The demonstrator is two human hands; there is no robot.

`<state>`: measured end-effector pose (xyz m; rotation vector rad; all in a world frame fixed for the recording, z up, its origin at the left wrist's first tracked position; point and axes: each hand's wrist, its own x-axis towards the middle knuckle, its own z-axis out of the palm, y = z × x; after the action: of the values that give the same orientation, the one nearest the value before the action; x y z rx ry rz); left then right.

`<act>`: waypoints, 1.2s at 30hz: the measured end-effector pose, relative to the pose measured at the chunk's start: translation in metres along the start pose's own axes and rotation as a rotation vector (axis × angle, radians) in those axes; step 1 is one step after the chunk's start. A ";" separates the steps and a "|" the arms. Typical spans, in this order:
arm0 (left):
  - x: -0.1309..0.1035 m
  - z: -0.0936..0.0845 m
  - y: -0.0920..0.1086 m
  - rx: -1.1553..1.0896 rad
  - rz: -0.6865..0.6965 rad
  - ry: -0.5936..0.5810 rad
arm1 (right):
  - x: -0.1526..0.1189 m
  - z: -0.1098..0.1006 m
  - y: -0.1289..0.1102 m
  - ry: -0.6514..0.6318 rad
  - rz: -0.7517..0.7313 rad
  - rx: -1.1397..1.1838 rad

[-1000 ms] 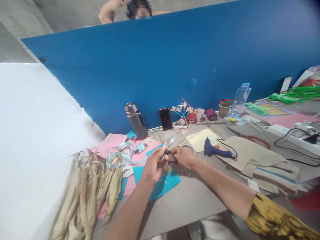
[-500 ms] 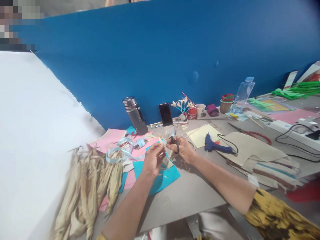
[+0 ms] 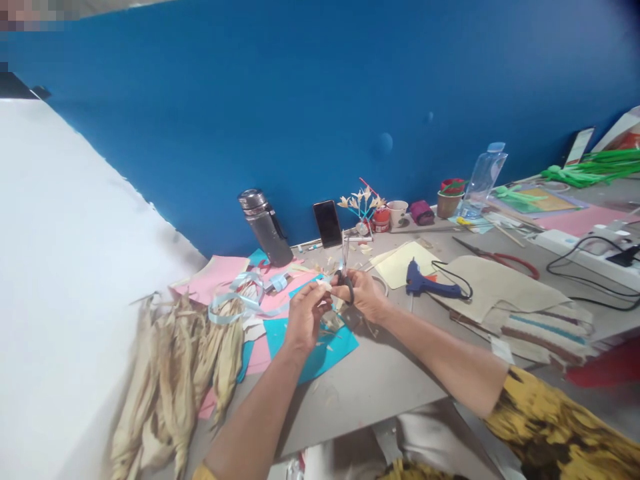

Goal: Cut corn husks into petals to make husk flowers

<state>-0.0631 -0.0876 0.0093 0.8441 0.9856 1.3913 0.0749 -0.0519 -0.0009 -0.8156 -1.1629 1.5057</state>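
Note:
Between its fingertips my left hand point(image 3: 306, 317) pinches a small pale piece of husk point(image 3: 324, 285). My right hand point(image 3: 367, 295) is wrapped round a pair of scissors point(image 3: 346, 277) with dark handles, the blades pointing up and away from me. The fingers of both hands nearly meet at the husk piece. Below them lies blue paper point(image 3: 325, 360) strewn with husk scraps point(image 3: 331, 323). Dried corn husks point(image 3: 175, 380) hang in a bunch at the left. Behind the hands stand small pale flowers point(image 3: 364, 200) on blue stems.
A dark thermos point(image 3: 267, 230) and a propped phone point(image 3: 327, 223) stand by the blue partition. To the right lie a blue glue gun point(image 3: 433, 285), red-handled pliers point(image 3: 500, 259), folded cloth point(image 3: 540, 327) and a white power strip point(image 3: 590, 263) with black cables. A plastic bottle point(image 3: 483, 180) stands behind.
The view has shifted slightly. The pale husk piece has turned a little in my left fingers; both hands stay close together, with the scissors still in the right.

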 end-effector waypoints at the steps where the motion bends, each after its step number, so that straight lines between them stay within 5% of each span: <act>1: 0.000 0.000 0.002 0.022 0.011 0.010 | 0.000 0.000 0.000 -0.012 0.004 -0.008; 10: 0.006 -0.006 0.009 -0.327 -0.100 0.159 | -0.009 0.004 0.007 -0.227 0.004 -0.190; 17: 0.004 -0.002 0.010 -0.390 -0.118 0.294 | -0.015 0.008 0.013 -0.311 0.013 -0.237; 36: 0.005 -0.005 0.005 -0.295 -0.153 0.171 | -0.014 0.013 0.019 -0.219 0.048 -0.297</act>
<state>-0.0703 -0.0826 0.0113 0.4279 0.9242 1.4485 0.0607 -0.0690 -0.0165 -0.8965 -1.5666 1.5094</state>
